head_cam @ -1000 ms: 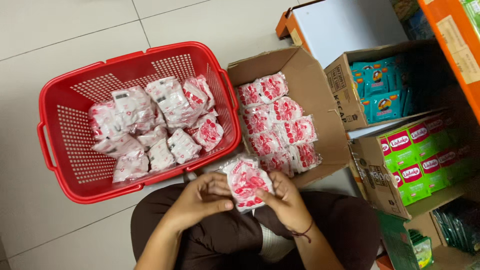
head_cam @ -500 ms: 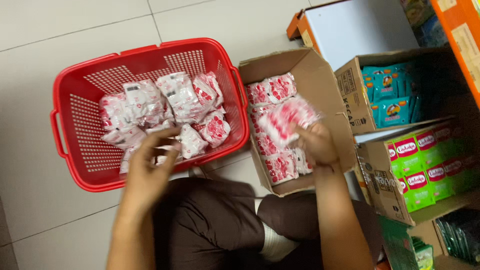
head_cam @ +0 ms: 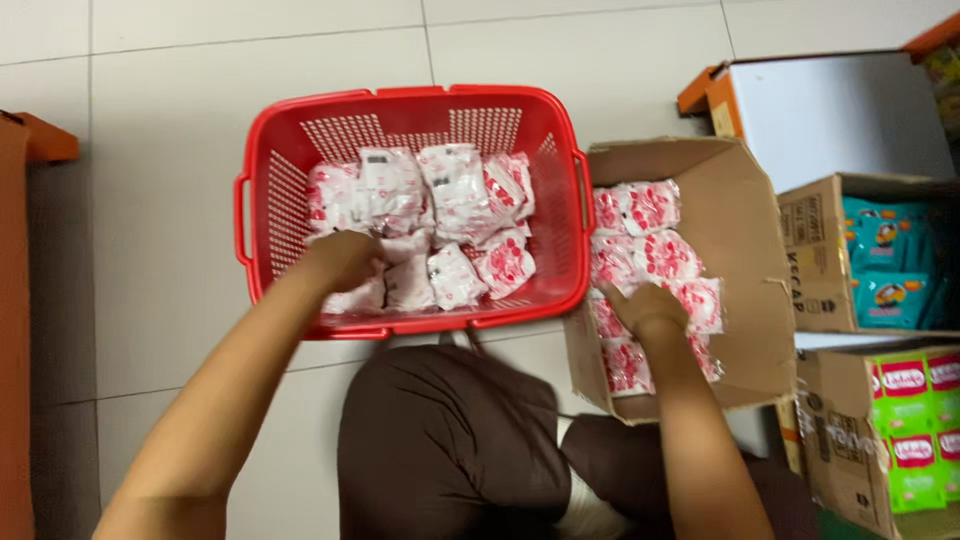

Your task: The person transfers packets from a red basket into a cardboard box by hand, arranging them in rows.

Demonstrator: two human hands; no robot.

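Seen from above, looking down over brown-clad knees onto a pale tiled floor.

Left hand reaching into a red basket, lying flat on the white-and-red packets heaped inside. Fingers partly hidden among the packets; cannot tell whether pinching one or merely pressing down.

Right hand lowered into an open cardboard box just right of the basket, the two touching at the rim. Palm down, fingers curled over more red-and-white packets stacked in rows along the box's left half. Grip unclear: fingertips hidden, so cannot tell whether closed around a packet.

Packets therefore in two places: a loose pile in the basket, mostly toward its near and right side, and neat rows in the box.

To the right, a smaller carton of teal sachets, and below it a carton of green sachets. Behind the box, a white carton with orange edges. At the far left edge, an orange shelf end.
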